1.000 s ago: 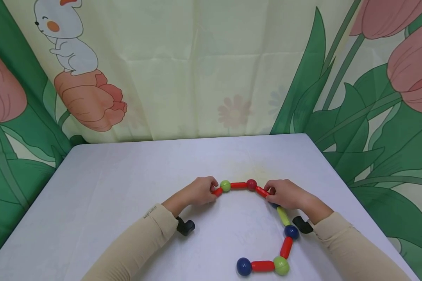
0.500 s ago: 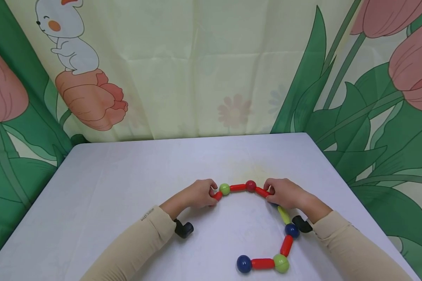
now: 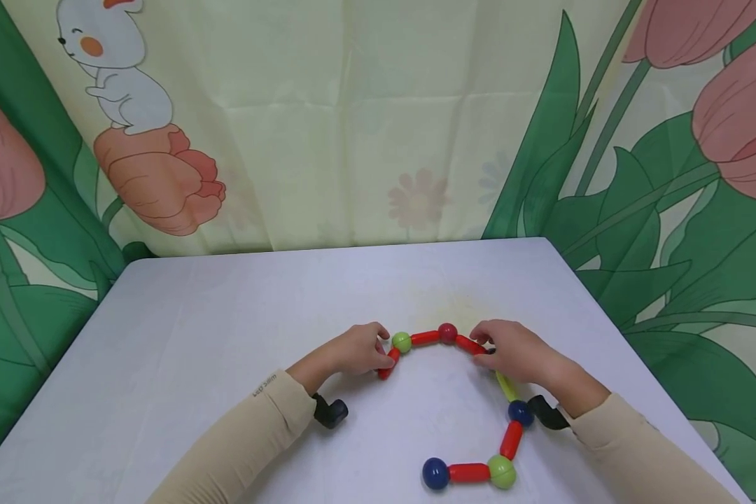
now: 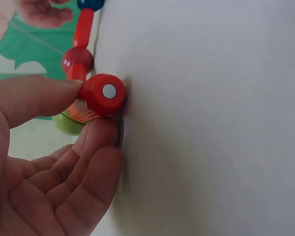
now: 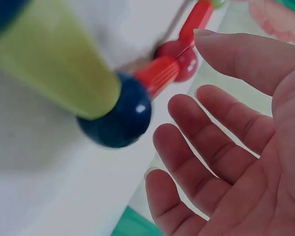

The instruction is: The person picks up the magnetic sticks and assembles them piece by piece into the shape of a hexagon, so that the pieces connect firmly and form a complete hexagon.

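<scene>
A curved chain of toy magnetic rods and balls lies on the white table. At its left end my left hand (image 3: pixel 355 348) pinches a red rod (image 3: pixel 388 365) between thumb and finger; its bare end shows a silvery disc (image 4: pixel 109 91) in the left wrist view. That rod joins a light green ball (image 3: pixel 401 341), followed by another red rod (image 3: pixel 425 339) and a dark red ball (image 3: pixel 447 333). My right hand (image 3: pixel 519 350) hovers beside a blue ball (image 5: pixel 120 118), fingers spread and loosely bent, holding nothing. The head view hides most of this ball behind the hand.
The chain runs on toward me through a yellow-green rod (image 3: pixel 506 386), a second blue ball (image 3: pixel 520 414), a red rod and a green ball (image 3: pixel 502 472). It ends at another blue ball (image 3: pixel 435 474). A printed curtain (image 3: pixel 302 140) hangs behind the table (image 3: pixel 227 315).
The left-end red rod has swung toward me at the green ball, its free end now showing past my left fingers. The upper chain sits slightly lower left. My right fingers have shifted slightly.
</scene>
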Demonstrator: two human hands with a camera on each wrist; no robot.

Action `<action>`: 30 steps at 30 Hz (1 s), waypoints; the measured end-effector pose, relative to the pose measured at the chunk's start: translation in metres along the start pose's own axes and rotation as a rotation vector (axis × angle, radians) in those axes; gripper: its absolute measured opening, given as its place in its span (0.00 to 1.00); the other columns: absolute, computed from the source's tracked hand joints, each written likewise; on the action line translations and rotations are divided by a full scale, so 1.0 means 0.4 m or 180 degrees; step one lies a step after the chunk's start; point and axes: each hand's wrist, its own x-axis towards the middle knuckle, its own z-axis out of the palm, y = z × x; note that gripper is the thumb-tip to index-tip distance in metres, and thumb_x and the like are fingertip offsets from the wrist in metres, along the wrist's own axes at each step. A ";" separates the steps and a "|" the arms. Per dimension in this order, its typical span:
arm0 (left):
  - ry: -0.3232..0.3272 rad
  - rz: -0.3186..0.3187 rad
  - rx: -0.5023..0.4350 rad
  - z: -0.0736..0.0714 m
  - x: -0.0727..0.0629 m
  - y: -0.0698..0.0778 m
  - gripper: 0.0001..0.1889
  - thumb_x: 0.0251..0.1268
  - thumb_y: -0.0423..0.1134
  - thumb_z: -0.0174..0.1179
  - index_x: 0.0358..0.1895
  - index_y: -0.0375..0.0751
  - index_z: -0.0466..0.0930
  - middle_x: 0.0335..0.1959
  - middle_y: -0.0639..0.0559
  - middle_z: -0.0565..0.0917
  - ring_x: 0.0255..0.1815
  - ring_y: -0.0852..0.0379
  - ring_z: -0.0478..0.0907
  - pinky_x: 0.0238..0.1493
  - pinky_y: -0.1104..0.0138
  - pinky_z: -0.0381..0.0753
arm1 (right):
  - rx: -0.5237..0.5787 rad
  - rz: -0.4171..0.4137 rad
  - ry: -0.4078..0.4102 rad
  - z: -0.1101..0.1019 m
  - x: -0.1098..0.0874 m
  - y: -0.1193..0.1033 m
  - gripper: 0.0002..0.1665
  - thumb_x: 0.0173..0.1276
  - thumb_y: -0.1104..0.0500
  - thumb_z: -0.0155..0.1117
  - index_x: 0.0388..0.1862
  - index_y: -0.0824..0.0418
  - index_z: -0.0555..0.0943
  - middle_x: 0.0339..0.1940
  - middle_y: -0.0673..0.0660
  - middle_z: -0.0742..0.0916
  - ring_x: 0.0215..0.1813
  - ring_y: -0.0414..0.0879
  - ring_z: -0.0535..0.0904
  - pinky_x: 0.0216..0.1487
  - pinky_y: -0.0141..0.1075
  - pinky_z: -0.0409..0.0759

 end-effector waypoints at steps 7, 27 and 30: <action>0.0168 -0.0006 0.0149 -0.016 0.026 0.017 0.31 0.63 0.44 0.69 0.65 0.36 0.69 0.35 0.51 0.80 0.33 0.54 0.77 0.36 0.65 0.77 | 0.0073 -0.0177 -0.0041 0.008 -0.050 -0.044 0.23 0.58 0.58 0.78 0.52 0.61 0.82 0.39 0.52 0.83 0.42 0.47 0.78 0.41 0.38 0.82; 0.0114 0.0197 0.0524 -0.013 0.074 0.055 0.19 0.64 0.44 0.69 0.53 0.40 0.80 0.37 0.53 0.80 0.39 0.55 0.76 0.40 0.66 0.79 | 0.0061 -0.0416 -0.1186 0.106 -0.135 -0.132 0.25 0.53 0.45 0.81 0.48 0.49 0.83 0.34 0.40 0.80 0.38 0.38 0.74 0.43 0.37 0.77; 0.0105 0.0186 0.0496 -0.015 0.074 0.060 0.17 0.64 0.44 0.68 0.53 0.40 0.81 0.37 0.53 0.80 0.38 0.55 0.76 0.38 0.67 0.78 | -0.0039 -0.0322 -0.1366 0.118 -0.138 -0.142 0.25 0.52 0.46 0.81 0.48 0.48 0.83 0.32 0.40 0.79 0.37 0.38 0.73 0.43 0.38 0.77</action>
